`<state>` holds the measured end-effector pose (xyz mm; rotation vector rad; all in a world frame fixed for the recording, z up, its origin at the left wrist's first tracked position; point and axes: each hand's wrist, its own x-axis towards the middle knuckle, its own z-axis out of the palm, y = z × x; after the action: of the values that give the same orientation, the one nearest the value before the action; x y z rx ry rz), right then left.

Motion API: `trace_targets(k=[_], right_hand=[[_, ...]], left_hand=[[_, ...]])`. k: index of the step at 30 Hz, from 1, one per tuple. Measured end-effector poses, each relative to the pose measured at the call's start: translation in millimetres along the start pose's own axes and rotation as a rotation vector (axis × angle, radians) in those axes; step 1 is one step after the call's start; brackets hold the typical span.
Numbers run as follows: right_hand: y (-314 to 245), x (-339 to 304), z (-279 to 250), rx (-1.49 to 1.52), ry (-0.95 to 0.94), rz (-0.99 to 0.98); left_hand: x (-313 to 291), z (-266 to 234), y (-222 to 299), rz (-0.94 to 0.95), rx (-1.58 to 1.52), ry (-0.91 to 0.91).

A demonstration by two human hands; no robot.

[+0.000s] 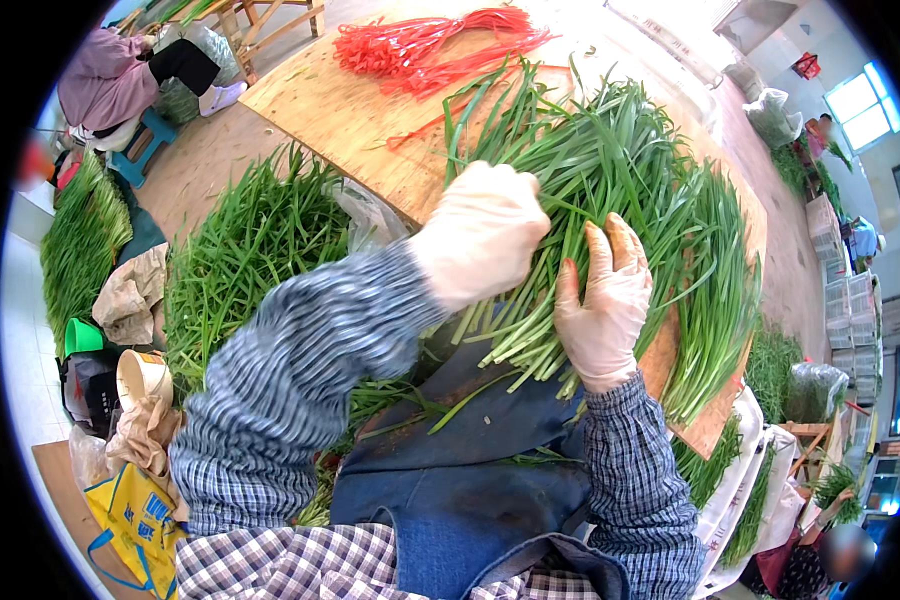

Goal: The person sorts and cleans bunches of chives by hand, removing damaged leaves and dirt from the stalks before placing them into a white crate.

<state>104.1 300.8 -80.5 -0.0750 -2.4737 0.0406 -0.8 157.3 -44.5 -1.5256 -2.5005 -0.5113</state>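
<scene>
A loose heap of garlic chives (610,150), with long flat green leaves and pale cut stems, lies across the near part of the wooden table, its stem ends toward me. My left hand (485,235), in a thin pale glove, is closed in a fist over the left side of the heap; its fingertips and whatever they hold are hidden. On the stems just to the right rests my gloved right hand (605,305), its fingers stretched upward and the thumb apart. A separate, neater bunch of garlic chives (715,290) lies along the table's right edge.
Red plastic ties (430,50) lie in a pile on the wooden table (310,100). A large heap of greens (255,235) stands to the left, with a cream bucket (143,378) and a yellow bag (135,520) nearby. Another person (110,80) sits at the far left.
</scene>
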Motion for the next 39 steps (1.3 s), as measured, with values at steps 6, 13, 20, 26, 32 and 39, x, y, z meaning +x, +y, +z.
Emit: trace_targets(k=[6, 13, 20, 26, 32, 39], right_hand=[[0, -5, 3, 0.031, 0.015, 0.005], [-3, 0, -1, 0.096, -0.03, 0.03], [3, 13, -45, 0.343, 0.13, 0.102], [31, -66, -110, 0.772, 0.07, 0.886], [31, -123, -108, 0.879, -0.048, 1.236], [11, -94, -109, 0.946, -0.03, 1.027]], left_hand=[[84, -17, 0, 0.116, 0.308, 0.14], [61, -64, -74, -0.055, -0.046, 0.37], [-77, -31, -76, -0.813, -0.656, -0.255], [-79, -1, -55, -0.82, -1.203, -0.337], [-64, -4, -24, -0.803, -0.492, -0.101], [-53, -11, 19, 0.159, -0.01, 0.086]])
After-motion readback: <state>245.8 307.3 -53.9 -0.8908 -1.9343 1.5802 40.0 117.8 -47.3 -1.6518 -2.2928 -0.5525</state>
